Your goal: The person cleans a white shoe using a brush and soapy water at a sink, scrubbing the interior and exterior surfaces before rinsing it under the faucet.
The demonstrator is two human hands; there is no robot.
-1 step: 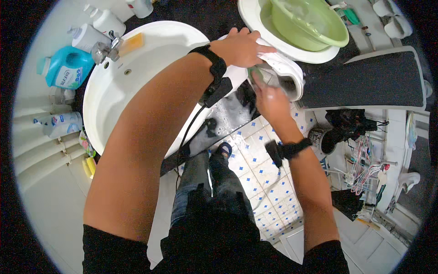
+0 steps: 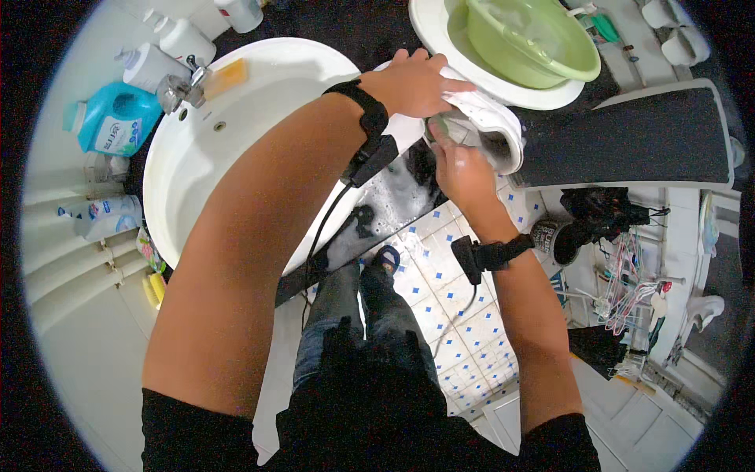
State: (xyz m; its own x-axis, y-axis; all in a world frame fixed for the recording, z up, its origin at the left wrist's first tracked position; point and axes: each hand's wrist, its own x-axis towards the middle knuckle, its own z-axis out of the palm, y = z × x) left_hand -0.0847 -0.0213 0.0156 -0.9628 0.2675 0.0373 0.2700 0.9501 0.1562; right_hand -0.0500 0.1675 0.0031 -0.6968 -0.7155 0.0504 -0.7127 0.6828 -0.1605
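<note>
My left hand (image 2: 409,85) grips a white shoe (image 2: 489,112) from above, its fingers over the far side and its thumb along the top. The shoe lies tilted between two basins, its hollow opening facing right. My right hand (image 2: 470,179) is closed on a small brush (image 2: 441,124), of which only a bit of green shows between the fingers. The brush is up against the near side of the shoe. White suds (image 2: 393,197) cover the dark counter just below. Both wrists wear black straps with small boxes.
A white sink (image 2: 169,197) with a metal tap (image 2: 179,93) is at left, beside a blue detergent bottle (image 2: 119,118) and white pump bottles. At the far right, a green basin (image 2: 543,67) sits in a second white sink (image 2: 503,93). A dark-topped board (image 2: 629,134) lies at right, above hangers (image 2: 627,291).
My right hand has shifted slightly up and left along the shoe, and its wrist strap has moved a little left. The left hand keeps its place.
</note>
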